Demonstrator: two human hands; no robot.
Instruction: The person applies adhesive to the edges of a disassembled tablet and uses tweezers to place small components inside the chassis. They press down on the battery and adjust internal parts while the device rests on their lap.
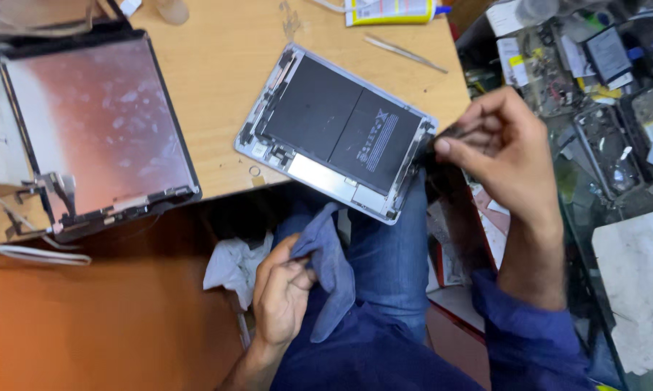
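Head view, looking down over the lap: opened tablet body [337, 134], silver-framed, black battery cells exposed, lying tilted at the front edge of the wooden worktop [218, 65], its lower right corner overhanging the edge above the person's knees. Right hand [504, 148] at the tablet's right-hand edge, thumb and fingers pinched together on a small dark piece there, probably a tool tip or a cable end; blur prevents telling which. Left hand [283, 289] low over the lap, fingers closed on a blue-grey cloth [330, 271], well apart from the tablet; a crumpled white tissue [232, 264] just beside it. Detached screen panel [98, 130], dark-bordered, face down near the worktop's left edge, flex cables at its lower side. Metal tweezers [406, 52] and a yellow adhesive tube [388, 11] near the far edge. Step in hand, by judgement: work on the tablet's right frame edge, cleaning or freeing a part. Next move would call for a steady pinch and the body held from sliding off the edge.
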